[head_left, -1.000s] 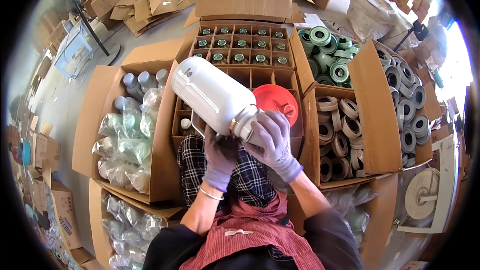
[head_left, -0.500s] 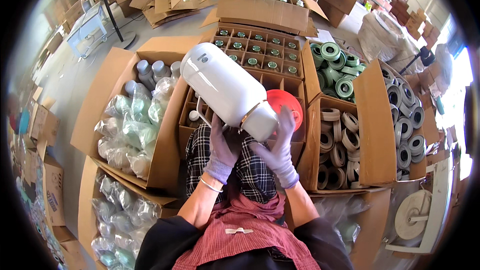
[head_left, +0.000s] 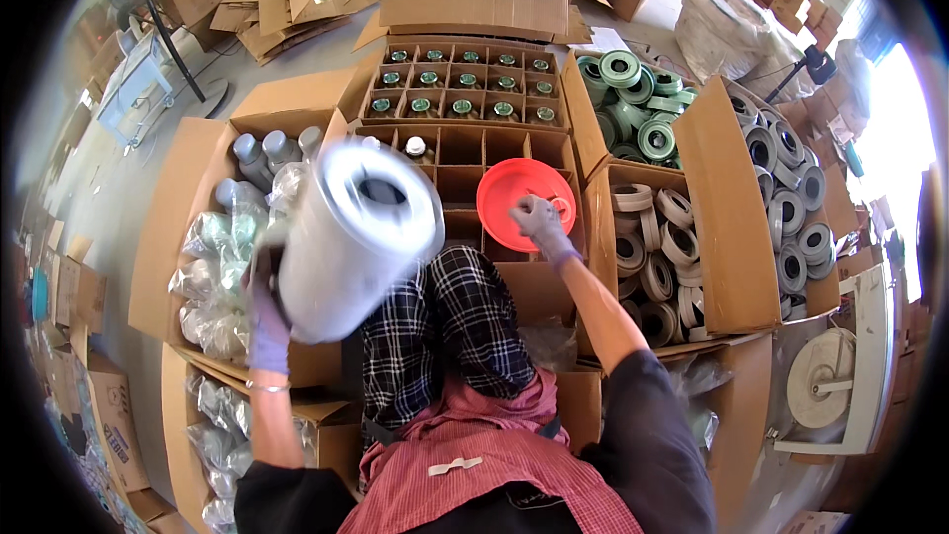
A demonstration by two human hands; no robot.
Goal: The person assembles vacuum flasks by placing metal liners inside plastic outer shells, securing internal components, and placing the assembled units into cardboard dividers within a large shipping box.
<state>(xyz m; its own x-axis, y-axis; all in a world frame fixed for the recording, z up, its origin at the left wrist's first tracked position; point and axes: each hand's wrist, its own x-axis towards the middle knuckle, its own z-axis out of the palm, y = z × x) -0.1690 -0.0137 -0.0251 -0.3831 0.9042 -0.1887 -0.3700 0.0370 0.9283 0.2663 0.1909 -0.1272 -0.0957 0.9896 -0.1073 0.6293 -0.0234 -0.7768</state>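
White plastic, the jug (head_left: 358, 237) hung blurred above the person's left knee, beside a carton of bagged bottles (head_left: 225, 257). The left hand (head_left: 265, 321) was closed round its lower end. The right hand (head_left: 539, 219) pinched something small over the red funnel (head_left: 514, 190) in the divided carton (head_left: 474, 153).

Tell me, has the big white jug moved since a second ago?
Yes. The white jug swung left, away from the red funnel, toward the box of bagged bottles; only the left hand holds it.
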